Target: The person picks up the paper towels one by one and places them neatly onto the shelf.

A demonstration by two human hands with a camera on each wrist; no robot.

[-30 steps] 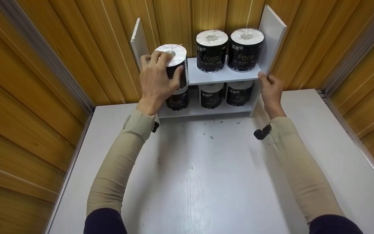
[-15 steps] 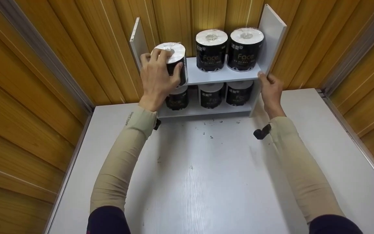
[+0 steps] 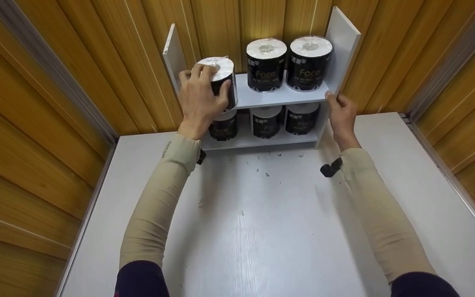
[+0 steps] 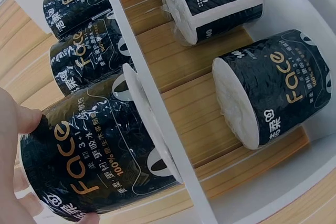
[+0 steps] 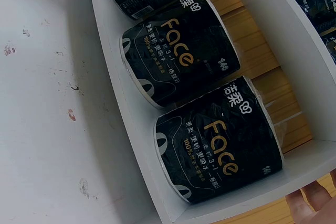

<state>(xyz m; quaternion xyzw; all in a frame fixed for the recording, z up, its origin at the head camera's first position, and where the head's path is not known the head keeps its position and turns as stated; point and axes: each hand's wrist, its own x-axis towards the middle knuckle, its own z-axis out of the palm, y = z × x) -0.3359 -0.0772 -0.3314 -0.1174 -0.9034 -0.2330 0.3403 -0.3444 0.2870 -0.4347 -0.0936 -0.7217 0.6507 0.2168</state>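
My left hand point(image 3: 200, 101) grips a black-wrapped toilet roll point(image 3: 224, 71) from above, thumb on its near side and fingers over its white top. That roll is upright at the left end of the upper board of a small white two-tier shelf point(image 3: 258, 98). In the left wrist view the base of the held roll point(image 4: 100, 145) overlaps the board's front edge; whether it touches cannot be told. My right hand point(image 3: 342, 117) holds the shelf's right side panel, thumb at the front edge near the upper board; its other fingers are partly hidden behind the panel.
Two more rolls, a middle one point(image 3: 266, 70) and a right one point(image 3: 309, 68), stand on the upper board. The lower tier holds three rolls, including a left one point(image 3: 224, 127). Wood-look walls point(image 3: 35, 123) enclose the white table point(image 3: 245, 231), which bears small dark specks.
The left forearm has swung slightly inward to the right while the hand keeps its hold on the roll. The right hand stays on the panel.
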